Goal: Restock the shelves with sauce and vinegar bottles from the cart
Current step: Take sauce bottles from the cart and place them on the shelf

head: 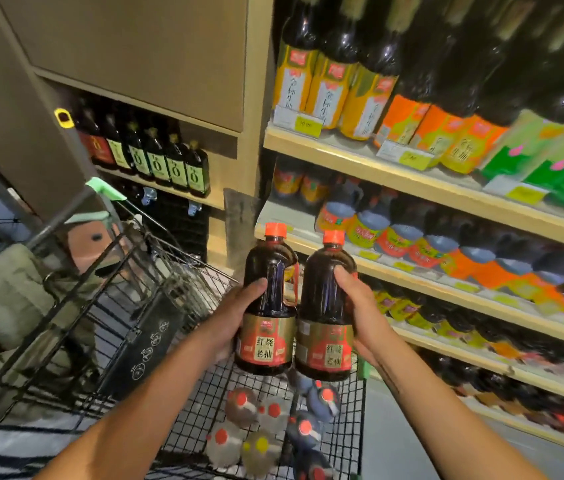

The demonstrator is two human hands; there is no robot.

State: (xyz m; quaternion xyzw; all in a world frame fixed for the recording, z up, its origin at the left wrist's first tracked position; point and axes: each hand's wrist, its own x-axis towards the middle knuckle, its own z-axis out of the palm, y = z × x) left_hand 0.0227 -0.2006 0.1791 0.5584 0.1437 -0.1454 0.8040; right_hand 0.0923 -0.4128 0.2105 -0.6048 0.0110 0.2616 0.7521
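Wooden shelves (412, 174) fill the right side, packed with dark bottles; the top row's yellow labels (289, 88) seem to read 金标生抽, and the writing on the yellow price tags (306, 124) is blurred. A black wire cart (156, 271) stands near left, with more capped bottles (273, 417) lying in its basket. Above the cart, just in front of the shelves, two dark sauce bottles are held upright and touching. The left hand (239, 306) grips the left bottle (268, 299), fingers curled round it; the right hand (353, 299) grips the right bottle (325, 306) likewise. Red labels read 红烧老抽. Both caps (275, 229) are orange.
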